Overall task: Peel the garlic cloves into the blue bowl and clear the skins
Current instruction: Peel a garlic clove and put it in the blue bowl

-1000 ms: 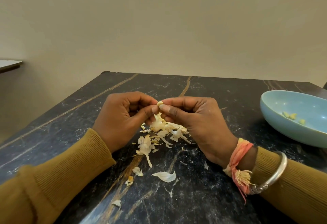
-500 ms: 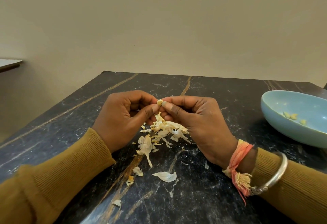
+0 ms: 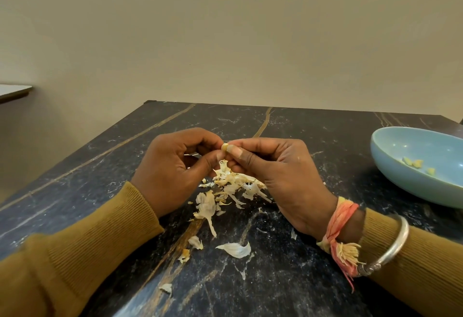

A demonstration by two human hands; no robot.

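Setting: plain beige wall (image 3: 225, 28) across the upper half of the frame; dark marble table (image 3: 288, 281) with pale and golden veins across the lower half.

Item 1: garlic clove (image 3: 225, 147), small and yellowish, at frame centre, held above the table. It is pinched between the fingertips of both hands, and most of it is hidden by them.

Item 2: left hand (image 3: 172, 169), left of centre, with fingers curled and thumb and forefinger meeting on the clove.

Item 3: right hand (image 3: 275, 174), right of centre, with fingers curled and the thumb tip pressed against the clove. The two hands touch at the fingertips.

Item 4: garlic skins (image 3: 233, 184), a papery white and tan heap on the table directly below the hands. Further scraps trail toward the lower centre, among them one larger curled skin (image 3: 236, 249).

Item 5: blue bowl (image 3: 400, 181), at the right edge of the frame, well apart from the hands. A few peeled cloves (image 3: 413, 162) lie inside it.

Item 6: mustard ribbed sleeves on both forearms. The right wrist carries an orange thread band (image 3: 338, 229) and a silver bangle (image 3: 398, 244).

Item 7: pale ledge (image 3: 12, 90) at the left edge, mid-height.
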